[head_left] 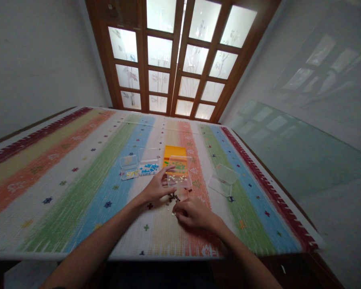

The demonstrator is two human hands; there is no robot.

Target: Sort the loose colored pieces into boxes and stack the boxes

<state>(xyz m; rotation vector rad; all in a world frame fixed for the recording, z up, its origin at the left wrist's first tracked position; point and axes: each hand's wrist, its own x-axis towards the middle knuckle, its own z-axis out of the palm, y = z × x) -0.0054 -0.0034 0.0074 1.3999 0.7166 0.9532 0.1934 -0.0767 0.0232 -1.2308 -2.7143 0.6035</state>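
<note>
My left hand (158,186) grips the left side of a clear plastic box (188,181), its lid up, with several small cream-white pieces (177,178) inside. Nearer to me, my right hand (192,212) is closed, thumb and fingers together on the tablecloth. Small whitish pieces (173,214) lie right at its fingertips; whether one is pinched is too small to tell. Between the two hands is a loose pile of dark brown pieces (175,197). A brown piece (190,190) lies apart, to the right of the pile.
Behind the held box stands an open orange box (175,151) with green pieces. To the left are a clear box of blue pieces (149,168) and a smaller clear box with yellow pieces (129,173). Another open clear box (221,182) sits right, on the striped tablecloth (108,184).
</note>
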